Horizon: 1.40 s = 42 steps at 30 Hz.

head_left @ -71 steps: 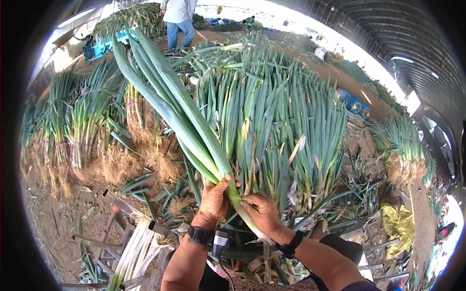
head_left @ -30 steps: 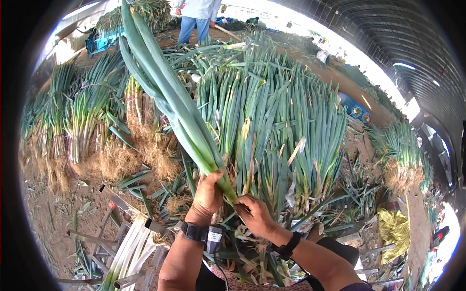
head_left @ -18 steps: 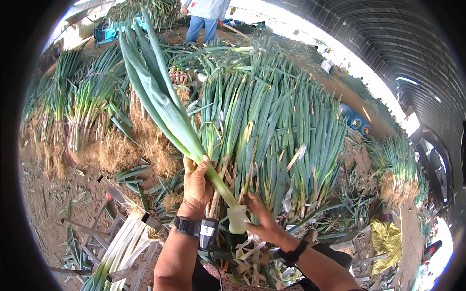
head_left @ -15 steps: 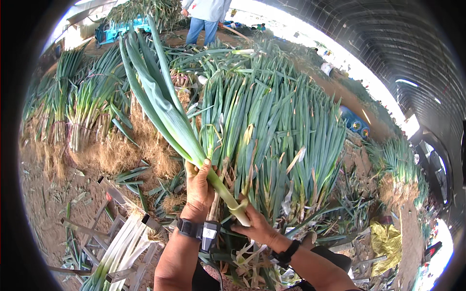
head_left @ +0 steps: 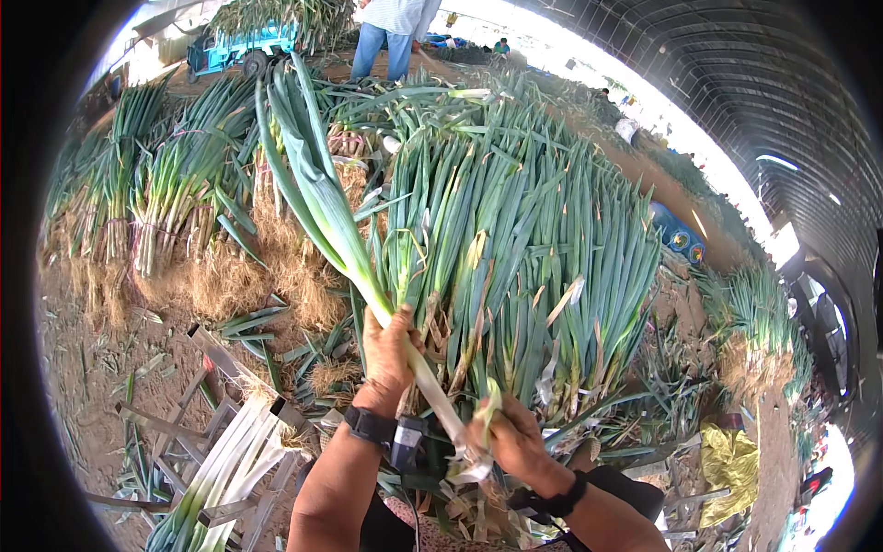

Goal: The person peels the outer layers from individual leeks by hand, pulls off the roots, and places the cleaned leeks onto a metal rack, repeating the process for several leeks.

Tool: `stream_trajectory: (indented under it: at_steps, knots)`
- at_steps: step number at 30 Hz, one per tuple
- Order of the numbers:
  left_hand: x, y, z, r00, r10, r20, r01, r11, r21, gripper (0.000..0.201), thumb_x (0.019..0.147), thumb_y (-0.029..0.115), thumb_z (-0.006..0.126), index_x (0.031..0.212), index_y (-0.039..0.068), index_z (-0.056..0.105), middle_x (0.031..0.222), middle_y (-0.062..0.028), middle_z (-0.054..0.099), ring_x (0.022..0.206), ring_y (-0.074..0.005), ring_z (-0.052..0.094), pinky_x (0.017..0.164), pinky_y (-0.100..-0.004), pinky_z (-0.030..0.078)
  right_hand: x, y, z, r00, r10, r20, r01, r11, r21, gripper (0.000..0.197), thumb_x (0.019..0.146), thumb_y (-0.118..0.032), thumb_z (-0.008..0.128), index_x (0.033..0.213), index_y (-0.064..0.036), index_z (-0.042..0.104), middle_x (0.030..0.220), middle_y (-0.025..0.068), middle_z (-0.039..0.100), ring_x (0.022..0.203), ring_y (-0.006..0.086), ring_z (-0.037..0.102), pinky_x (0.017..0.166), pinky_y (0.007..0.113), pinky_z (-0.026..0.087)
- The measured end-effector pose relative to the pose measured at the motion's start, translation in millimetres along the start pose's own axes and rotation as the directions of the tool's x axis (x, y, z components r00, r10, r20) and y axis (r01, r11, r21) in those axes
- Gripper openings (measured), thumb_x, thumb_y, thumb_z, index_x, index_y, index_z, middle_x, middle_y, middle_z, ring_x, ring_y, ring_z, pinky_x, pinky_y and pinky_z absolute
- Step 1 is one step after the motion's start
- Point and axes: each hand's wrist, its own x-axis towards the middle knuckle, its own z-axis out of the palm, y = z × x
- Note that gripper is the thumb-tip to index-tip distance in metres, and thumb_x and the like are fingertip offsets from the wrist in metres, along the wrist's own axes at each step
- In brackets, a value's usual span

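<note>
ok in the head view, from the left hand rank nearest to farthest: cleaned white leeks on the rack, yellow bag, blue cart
1. cleaned white leeks, lower left of the left hand.
2. yellow bag, on the ground, far right.
3. blue cart, top left, far back.

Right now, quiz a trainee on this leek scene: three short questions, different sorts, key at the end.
1. True or false: the left hand grips the leek where its green leaves meet the pale stalk.
2. Which hand is at the leek's root end? A) left B) right hand C) neither
3. Fill in: the trimmed white leeks lie to the person's lower ____.

Key: 1 true; 2 B; 3 left.
</note>
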Motion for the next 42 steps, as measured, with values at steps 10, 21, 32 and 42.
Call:
stream_trajectory:
  at_steps: [10, 21, 32, 42]
  knots:
    - [14.5, 50.1, -12.3, 0.941, 0.283, -0.186, -0.229, 0.936, 0.267, 0.031, 0.084, 0.034, 0.061, 0.103, 0.016, 0.044, 0.069, 0.0012, 0.044, 0.053, -0.0098, 0.044, 0.045, -0.0249, 0.038, -161.0, 32.4, -113.1, 0.626, 0.754, -0.199, -0.255, -0.044, -0.966, 0.040, 0.082, -0.037, 0.060, 0.108, -0.0070, 0.059, 0.094, 0.0172, 0.063, 0.091, 0.0304, 0.061, 0.077, 0.037, 0.048]
    - [-13.2, 9.4, 15.1, 0.972, 0.067, 0.224, -0.035, 0.989, -0.142, 0.050, 0.087, 0.033, 0.056, 0.130, 0.023, 0.032, 0.100, -0.0079, 0.056, 0.097, -0.0255, 0.056, 0.084, -0.0455, 0.046, 10.5, 34.5, -30.1, 0.976, -0.169, -0.137, -0.030, 0.518, -0.855, 0.049, 0.071, -0.013, 0.074, 0.108, -0.0065, 0.042, 0.090, 0.0124, 0.060, 0.078, 0.0265, 0.062, 0.066, 0.033, 0.049]
    - [-15.1, -7.2, 11.5, 0.939, 0.062, 0.337, 0.011, 0.977, -0.211, 0.030, 0.088, 0.023, 0.057, 0.112, 0.015, 0.041, 0.081, -0.0028, 0.047, 0.069, -0.0147, 0.048, 0.065, -0.0333, 0.046, 12.8, 6.9, 2.0, 0.962, -0.167, -0.216, -0.118, 0.461, -0.880, 0.027, 0.070, -0.010, 0.071, 0.085, -0.0030, 0.051, 0.078, 0.0114, 0.056, 0.070, 0.0283, 0.057, 0.062, 0.035, 0.046]
    - [-12.9, -5.7, 8.1, 0.979, 0.097, 0.177, -0.087, 0.994, -0.068, 0.031, 0.089, 0.022, 0.055, 0.117, 0.019, 0.043, 0.081, -0.0007, 0.047, 0.068, -0.0128, 0.048, 0.060, -0.0292, 0.046, 11.5, 14.6, 10.7, 0.972, -0.234, -0.013, 0.067, 0.330, -0.941, 0.022, 0.072, -0.006, 0.070, 0.080, -0.0039, 0.050, 0.072, 0.0091, 0.053, 0.063, 0.0195, 0.054, 0.059, 0.029, 0.045]
